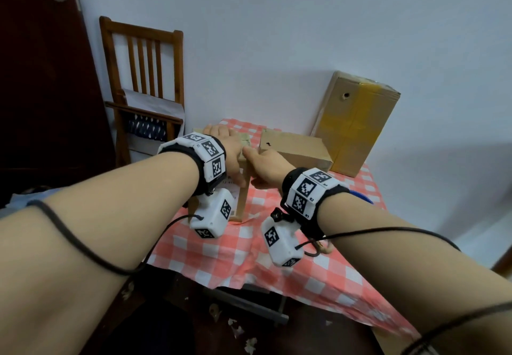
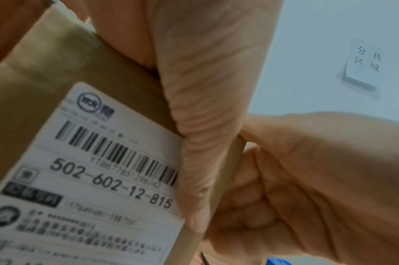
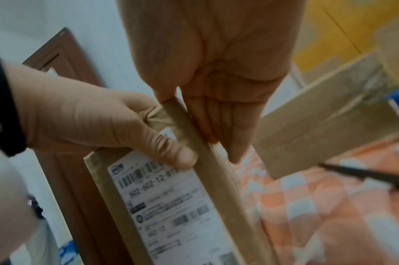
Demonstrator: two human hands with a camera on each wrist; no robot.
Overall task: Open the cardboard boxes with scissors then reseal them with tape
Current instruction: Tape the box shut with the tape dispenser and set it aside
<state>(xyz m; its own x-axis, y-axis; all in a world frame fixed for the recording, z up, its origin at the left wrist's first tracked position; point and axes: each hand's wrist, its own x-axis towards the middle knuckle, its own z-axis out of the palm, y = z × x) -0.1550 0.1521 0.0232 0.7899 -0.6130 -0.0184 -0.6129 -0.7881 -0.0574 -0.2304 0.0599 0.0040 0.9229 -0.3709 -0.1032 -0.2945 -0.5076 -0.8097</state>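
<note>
A slim cardboard box with a white shipping label stands upright on the checked tablecloth. My left hand grips its top, fingers over the upper edge and thumb down on the labelled front. My right hand lies against the box's right side with straight fingers pointing down along the edge. In the right wrist view the box runs down the middle between my left hand and right hand. No scissors or tape roll can be made out clearly.
A small brown box lies just right of my hands. A tall box with yellow tape leans on the wall behind it. Something blue peeks out behind my right wrist. A wooden chair and a dark door stand left.
</note>
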